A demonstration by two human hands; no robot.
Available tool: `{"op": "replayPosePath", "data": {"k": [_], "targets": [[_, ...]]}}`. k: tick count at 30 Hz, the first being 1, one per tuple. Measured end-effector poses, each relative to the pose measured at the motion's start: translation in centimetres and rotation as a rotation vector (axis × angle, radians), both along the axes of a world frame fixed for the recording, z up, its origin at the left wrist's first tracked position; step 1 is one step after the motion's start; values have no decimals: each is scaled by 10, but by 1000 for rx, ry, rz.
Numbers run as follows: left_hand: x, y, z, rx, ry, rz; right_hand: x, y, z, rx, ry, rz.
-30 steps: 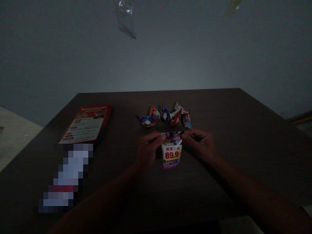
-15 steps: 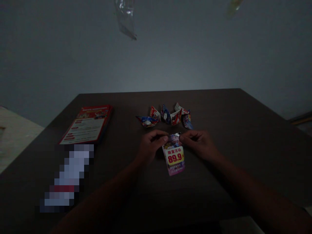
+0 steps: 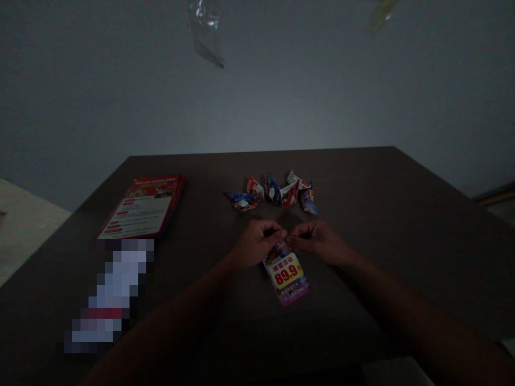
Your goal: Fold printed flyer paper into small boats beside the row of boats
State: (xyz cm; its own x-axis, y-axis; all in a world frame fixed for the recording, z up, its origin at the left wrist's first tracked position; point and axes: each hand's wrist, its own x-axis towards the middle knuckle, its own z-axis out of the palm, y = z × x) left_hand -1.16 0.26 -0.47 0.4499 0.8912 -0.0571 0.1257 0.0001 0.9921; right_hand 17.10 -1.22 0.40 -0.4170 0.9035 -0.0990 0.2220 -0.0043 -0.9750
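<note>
My left hand (image 3: 257,247) and my right hand (image 3: 316,242) meet over the middle of a dark wooden table (image 3: 402,225). Both pinch the far end of a small folded leaflet (image 3: 286,273) printed with "89.9" in red on yellow. The leaflet lies on the table and slants toward me and to the right. Fingertips of the two hands nearly touch above its top edge, which they hide.
Several folded paper shapes (image 3: 277,194) sit in a row just beyond my hands. A stack of red and white leaflets (image 3: 142,206) lies at the left. A blurred-out patch (image 3: 110,295) covers something near the front left. A pale wall stands behind the table.
My hands have drawn closer together, from the leaflet's two top corners to its middle. The leaflet has slid toward me and turned slightly to the right.
</note>
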Motion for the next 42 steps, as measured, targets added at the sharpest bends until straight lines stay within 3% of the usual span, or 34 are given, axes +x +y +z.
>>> {"op": "replayPosePath", "data": {"k": [9, 18, 27, 42], "targets": [[6, -3, -1, 61, 36, 129, 1, 6, -8, -41, 39, -13], [5, -2, -9, 125, 43, 147, 1, 6, -5, -63, 37, -7], [6, 0, -9, 53, -4, 132, 0, 7, -5, -132, 90, -2], [4, 3, -11, 24, -19, 219, 5, 8, -10, -103, 34, 5]]}}
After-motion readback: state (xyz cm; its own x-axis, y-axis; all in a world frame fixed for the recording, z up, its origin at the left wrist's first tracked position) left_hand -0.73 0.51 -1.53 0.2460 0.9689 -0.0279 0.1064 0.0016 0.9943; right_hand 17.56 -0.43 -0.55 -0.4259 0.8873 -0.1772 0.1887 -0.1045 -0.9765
